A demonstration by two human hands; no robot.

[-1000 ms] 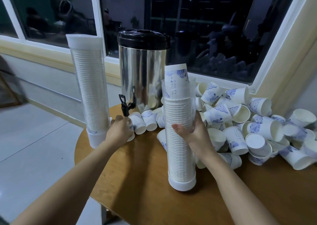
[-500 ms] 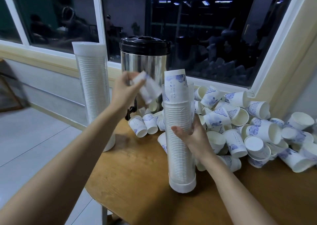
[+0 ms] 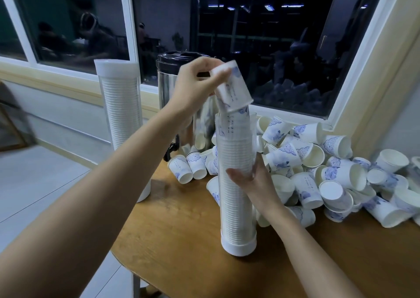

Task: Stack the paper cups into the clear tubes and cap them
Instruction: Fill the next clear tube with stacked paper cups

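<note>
two clear tubes stand on the wooden table (image 3: 181, 240). the capped tube (image 3: 120, 106), far left, is full of cups. next comes one steel urn (image 3: 181, 120). the left hand (image 3: 195, 86) is raised, arm stretched forward, fingertips pinching the base of one paper cup (image 3: 233, 86), mouth down and tilted over the stack poking out of the open tube (image 3: 236, 184). the right hand (image 3: 252, 179) wraps that tube at mid-height, thumb in front, fingers behind. the loose cups (image 3: 329, 172) heaped at right are too many to count.
</note>
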